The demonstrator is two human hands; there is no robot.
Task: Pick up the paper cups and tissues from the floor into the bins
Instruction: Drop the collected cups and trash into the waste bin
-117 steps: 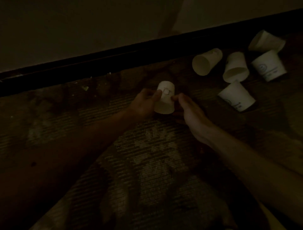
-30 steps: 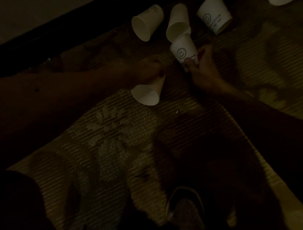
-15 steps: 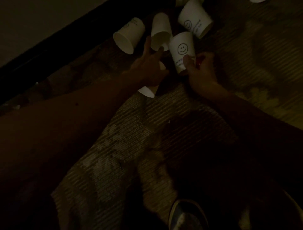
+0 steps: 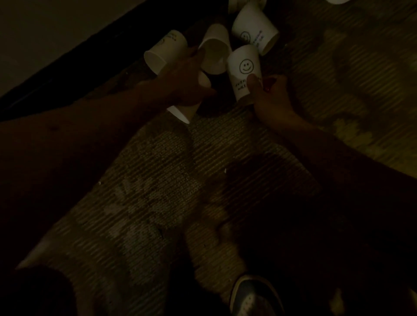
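Observation:
The scene is very dark. My right hand (image 4: pixel 269 99) grips a white paper cup with a smiley face (image 4: pixel 243 67), held bottom up, thumb on its side. My left hand (image 4: pixel 185 83) holds another white cup (image 4: pixel 182 112) under the palm, its rim showing below the hand, while its fingers stretch out to the rim of an open cup lying on its side (image 4: pixel 215 53). A further cup (image 4: pixel 165 50) lies left of that one. Another smiley cup (image 4: pixel 255 31) lies behind. No tissues or bins are in view.
A dark baseboard (image 4: pixel 90 63) runs diagonally along the wall at upper left, close behind the cups. Patterned carpet (image 4: pixel 158 191) covers the floor. The toe of a shoe (image 4: pixel 252 295) shows at the bottom. Part of another cup (image 4: pixel 338 1) peeks in at the top edge.
My left hand, still holding its cup, has reached forward to the open cup on its side. My right hand has lifted and turned the smiley cup bottom up.

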